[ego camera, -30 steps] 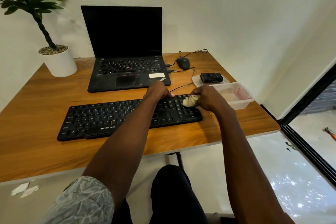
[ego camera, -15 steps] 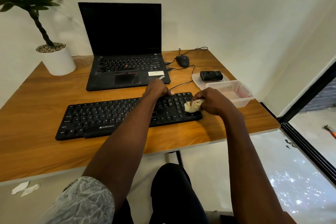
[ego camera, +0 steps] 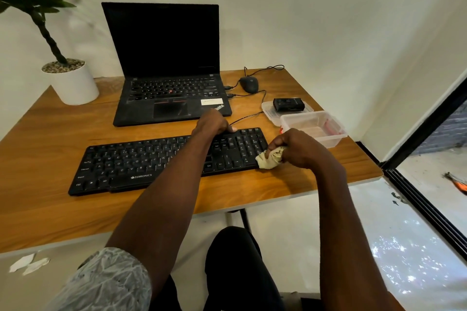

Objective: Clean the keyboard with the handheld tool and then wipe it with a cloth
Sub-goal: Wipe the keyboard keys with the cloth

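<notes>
A black keyboard (ego camera: 141, 163) lies across the wooden table (ego camera: 43, 134). My left hand (ego camera: 211, 124) rests on the keyboard's far edge, fingers curled over it, holding it in place. My right hand (ego camera: 295, 146) grips a crumpled beige cloth (ego camera: 269, 159) pressed against the keyboard's near right corner. A small black handheld device (ego camera: 288, 104) lies on a clear lid behind the plastic container.
An open black laptop (ego camera: 166, 78) stands behind the keyboard, with a wired mouse (ego camera: 249, 84) to its right. A clear plastic container (ego camera: 314, 129) sits at the right edge. A potted plant (ego camera: 72, 81) stands far left. A dark window frame (ego camera: 427, 177) runs along the right.
My right hand has drawn the cloth from the upper right keys down to the keyboard's near right corner. The left hand has stayed on the far edge.
</notes>
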Demonstrator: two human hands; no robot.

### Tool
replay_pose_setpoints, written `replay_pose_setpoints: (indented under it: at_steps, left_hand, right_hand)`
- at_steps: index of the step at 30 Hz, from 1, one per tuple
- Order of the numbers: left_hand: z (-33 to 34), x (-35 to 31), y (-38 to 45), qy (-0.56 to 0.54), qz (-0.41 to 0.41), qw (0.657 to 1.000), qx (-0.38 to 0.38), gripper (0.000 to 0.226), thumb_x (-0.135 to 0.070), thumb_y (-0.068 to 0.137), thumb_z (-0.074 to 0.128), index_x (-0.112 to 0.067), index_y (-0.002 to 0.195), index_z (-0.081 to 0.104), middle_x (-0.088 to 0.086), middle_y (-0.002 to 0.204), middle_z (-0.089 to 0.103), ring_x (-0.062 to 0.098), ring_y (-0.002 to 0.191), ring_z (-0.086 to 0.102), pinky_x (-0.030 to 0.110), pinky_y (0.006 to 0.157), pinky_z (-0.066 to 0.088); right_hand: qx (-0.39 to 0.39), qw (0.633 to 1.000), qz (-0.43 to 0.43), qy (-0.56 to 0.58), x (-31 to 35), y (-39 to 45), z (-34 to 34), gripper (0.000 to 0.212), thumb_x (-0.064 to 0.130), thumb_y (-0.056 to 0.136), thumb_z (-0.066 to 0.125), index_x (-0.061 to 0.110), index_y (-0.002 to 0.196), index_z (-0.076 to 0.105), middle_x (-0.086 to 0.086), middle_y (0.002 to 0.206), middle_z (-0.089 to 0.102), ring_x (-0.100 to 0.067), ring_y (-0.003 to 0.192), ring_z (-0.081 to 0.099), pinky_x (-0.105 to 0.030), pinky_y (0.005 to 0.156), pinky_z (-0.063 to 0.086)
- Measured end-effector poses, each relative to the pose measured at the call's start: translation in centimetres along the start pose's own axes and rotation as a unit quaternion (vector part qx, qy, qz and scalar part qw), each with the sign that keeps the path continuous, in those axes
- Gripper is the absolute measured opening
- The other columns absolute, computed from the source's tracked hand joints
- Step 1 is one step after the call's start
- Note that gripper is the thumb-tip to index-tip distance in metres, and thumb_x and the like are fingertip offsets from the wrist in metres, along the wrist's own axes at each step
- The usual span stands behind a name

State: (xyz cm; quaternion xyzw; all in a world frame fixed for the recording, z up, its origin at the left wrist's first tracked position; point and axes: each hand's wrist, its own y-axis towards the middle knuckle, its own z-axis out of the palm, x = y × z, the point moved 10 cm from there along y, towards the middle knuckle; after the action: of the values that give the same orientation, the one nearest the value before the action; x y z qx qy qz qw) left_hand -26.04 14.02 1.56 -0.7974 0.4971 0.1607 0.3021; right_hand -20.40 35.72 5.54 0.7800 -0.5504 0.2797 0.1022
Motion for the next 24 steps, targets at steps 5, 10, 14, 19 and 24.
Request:
replay_pose_setpoints:
  at_steps: [5, 10, 14, 19, 24]
  left_hand:
    - [0.0, -0.1, -0.2, -0.001, 0.006, 1.000, -0.002, 0.071, -0.037, 0.075, 0.081, 0.000, 0.129, 0.053, 0.016, 0.133, 0.055, 0.034, 0.120, 0.053, 0.043, 0.096, 0.047]
    - [0.0, 0.0, 0.0, -0.004, 0.001, 1.000, -0.001, 0.069, -0.036, 0.075, 0.081, 0.001, 0.126, 0.054, 0.015, 0.130, 0.057, 0.032, 0.117, 0.055, 0.040, 0.092, 0.047]
    - [-0.1, -0.1, -0.2, 0.002, 0.002, 1.000, -0.001, 0.067, -0.035, 0.076, 0.080, 0.001, 0.127, 0.053, 0.015, 0.131, 0.057, 0.033, 0.119, 0.054, 0.040, 0.092, 0.046]
    - [-0.2, -0.3, -0.4, 0.013, 0.005, 1.000, -0.009, 0.070, -0.037, 0.076, 0.080, 0.001, 0.129, 0.053, 0.015, 0.133, 0.056, 0.032, 0.119, 0.054, 0.039, 0.091, 0.046]
    - [-0.2, -0.1, -0.2, 0.001, 0.005, 1.000, -0.010, 0.068, -0.036, 0.076, 0.080, 0.000, 0.127, 0.054, 0.015, 0.131, 0.057, 0.032, 0.117, 0.055, 0.039, 0.090, 0.046]
  right_hand:
    - [-0.154, 0.987, -0.017, 0.051, 1.5, 2.1, -1.1, 0.028, 0.001, 0.084, 0.064, 0.014, 0.107, 0.073, -0.008, 0.109, 0.070, -0.021, 0.101, 0.064, -0.029, 0.083, 0.049]
    - [-0.103, 0.993, -0.014, 0.047, 0.3, 0.7, -0.1, 0.029, -0.004, 0.083, 0.064, 0.012, 0.106, 0.073, -0.008, 0.116, 0.067, -0.022, 0.106, 0.060, -0.034, 0.088, 0.050]
    - [-0.041, 0.999, -0.016, 0.009, 0.0, 0.4, 0.3, 0.033, -0.003, 0.084, 0.064, 0.015, 0.109, 0.072, -0.006, 0.119, 0.066, -0.020, 0.110, 0.058, -0.030, 0.088, 0.046]
    - [-0.211, 0.974, -0.034, 0.073, 3.3, 2.7, -0.6, 0.023, 0.001, 0.082, 0.059, 0.011, 0.097, 0.074, -0.011, 0.099, 0.071, -0.024, 0.091, 0.064, -0.039, 0.082, 0.053]
    - [-0.082, 0.996, -0.032, 0.020, 2.6, 2.0, 0.3, 0.026, 0.003, 0.084, 0.066, 0.013, 0.107, 0.073, -0.006, 0.113, 0.068, -0.021, 0.103, 0.061, -0.031, 0.086, 0.049]
